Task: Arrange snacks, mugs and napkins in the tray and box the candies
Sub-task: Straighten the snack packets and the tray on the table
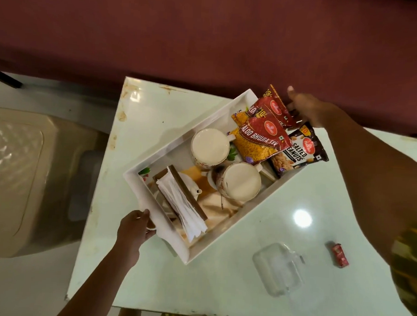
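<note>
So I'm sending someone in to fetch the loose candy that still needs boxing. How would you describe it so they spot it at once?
Start at the pale green table with the white tray on it. Go to the bare stretch on the tray's right, past the clear plastic box. The candy lies alone there: one small red wrapper, far smaller than the snack packets in the tray.

Tray crowded; table beside it open.
</note>
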Demonstrator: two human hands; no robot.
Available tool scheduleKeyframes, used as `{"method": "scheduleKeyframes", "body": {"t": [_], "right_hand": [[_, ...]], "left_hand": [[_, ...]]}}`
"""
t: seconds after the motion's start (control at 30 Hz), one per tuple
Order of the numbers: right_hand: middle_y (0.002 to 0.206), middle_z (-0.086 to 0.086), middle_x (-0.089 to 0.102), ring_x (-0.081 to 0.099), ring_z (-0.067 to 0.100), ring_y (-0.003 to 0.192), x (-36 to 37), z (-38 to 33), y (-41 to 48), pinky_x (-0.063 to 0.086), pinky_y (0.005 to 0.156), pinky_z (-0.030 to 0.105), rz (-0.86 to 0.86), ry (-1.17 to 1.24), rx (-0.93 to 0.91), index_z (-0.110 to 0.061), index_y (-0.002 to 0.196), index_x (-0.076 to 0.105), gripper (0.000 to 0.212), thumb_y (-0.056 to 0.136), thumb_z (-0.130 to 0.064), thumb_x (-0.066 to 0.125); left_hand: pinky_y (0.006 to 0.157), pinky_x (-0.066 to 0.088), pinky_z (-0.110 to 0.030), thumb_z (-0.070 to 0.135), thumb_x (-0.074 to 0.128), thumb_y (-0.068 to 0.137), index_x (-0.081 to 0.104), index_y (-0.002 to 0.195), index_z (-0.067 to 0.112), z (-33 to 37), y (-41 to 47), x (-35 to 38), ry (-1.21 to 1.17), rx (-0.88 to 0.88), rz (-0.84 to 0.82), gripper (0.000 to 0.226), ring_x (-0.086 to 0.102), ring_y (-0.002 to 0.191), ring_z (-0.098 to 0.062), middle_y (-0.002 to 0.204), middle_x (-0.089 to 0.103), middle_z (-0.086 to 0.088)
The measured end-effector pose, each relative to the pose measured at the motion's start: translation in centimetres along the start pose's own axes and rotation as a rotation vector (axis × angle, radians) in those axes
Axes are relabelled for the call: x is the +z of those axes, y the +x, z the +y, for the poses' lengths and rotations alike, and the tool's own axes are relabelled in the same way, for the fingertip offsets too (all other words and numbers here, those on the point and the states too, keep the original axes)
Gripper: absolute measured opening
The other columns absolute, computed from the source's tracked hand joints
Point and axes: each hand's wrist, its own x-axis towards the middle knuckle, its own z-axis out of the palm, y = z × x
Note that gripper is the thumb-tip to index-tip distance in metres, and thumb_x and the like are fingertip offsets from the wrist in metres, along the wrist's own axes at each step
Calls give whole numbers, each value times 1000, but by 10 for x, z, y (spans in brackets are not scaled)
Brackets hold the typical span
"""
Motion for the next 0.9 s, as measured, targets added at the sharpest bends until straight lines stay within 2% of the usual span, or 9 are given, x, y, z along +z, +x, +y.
{"method": "scheduleKeyframes", "body": {"t": [0.07, 0.13, 0.23, 0.33, 0.4, 0.5, 0.6, 0.73, 0.9], "right_hand": [[102, 13, 61, 57, 29, 89, 0, 1, 0, 48, 76, 40, 2, 62, 26, -6, 98, 56, 55, 95, -51, 26], [82, 8, 58, 55, 24, 73, -2, 4, -5, 44, 60, 33, -29, 111, 43, -11, 78, 53, 43, 97, -43, 30], [82, 6, 57, 55, 22, 76, -6, 13, -15, 46, 65, 35, -147, 145, 8, -13, 76, 52, 34, 98, -31, 33], [85, 6, 59, 57, 20, 80, -8, 24, -32, 48, 65, 33, -157, 191, -23, -12, 80, 54, 24, 97, -19, 37], [86, 6, 64, 60, 20, 81, -10, 32, -49, 48, 65, 33, -146, 198, -31, -9, 81, 60, 22, 94, -14, 43], [86, 9, 66, 62, 20, 78, -13, 47, -82, 54, 73, 34, -159, 248, -68, -5, 83, 65, 17, 91, -6, 49], [71, 2, 69, 67, 11, 59, -14, 62, -123, 57, 55, 22, -96, 338, -68, -6, 83, 66, 21, 88, 7, 49], [57, -2, 72, 68, 11, 51, -13, 80, -177, 55, 46, 21, -35, 511, -57, -3, 91, 66, 16, 83, 7, 57], [56, -1, 71, 68, 14, 49, -13, 105, -242, 57, 46, 24, 35, 627, -54, -2, 88, 66, 15, 81, 8, 58]], "left_hand": [[91, 48, -42, 13, 45, 95, 50, 89, -1, -2, 2, -1, -20, -5, 26, 17, 52, 87, -30, 75, 50, -14], [89, 48, -42, 14, 47, 94, 51, 92, -1, -2, 4, -2, -38, 6, 48, 16, 52, 85, -28, 74, 51, -13], [89, 49, -43, 13, 48, 94, 53, 106, -3, -1, 5, -11, -46, 20, 77, 21, 53, 88, -28, 90, 55, -18], [92, 48, -45, 13, 49, 93, 52, 111, -1, 8, 3, -25, -9, 56, 102, 23, 53, 92, -29, 100, 54, -18], [88, 49, -44, 14, 48, 94, 53, 108, 2, 18, -3, -35, 9, 90, 102, 19, 53, 87, -27, 94, 54, -16], [65, 46, -34, 14, 46, 95, 53, 96, 7, 36, -15, -54, 31, 172, 117, 10, 47, 65, -19, 72, 47, -9], [59, 39, -31, 17, 48, 94, 54, 89, 9, 53, -35, -73, 85, 237, 145, 11, 43, 61, -21, 67, 44, -9], [53, 32, -29, 18, 46, 94, 52, 74, 12, 72, -64, -89, 162, 324, 150, 22, 39, 55, -21, 65, 43, -10], [55, 38, -28, 21, 48, 94, 58, 103, 12, 78, -98, -98, 224, 403, 133, 16, 45, 61, -17, 73, 52, -7]]}}
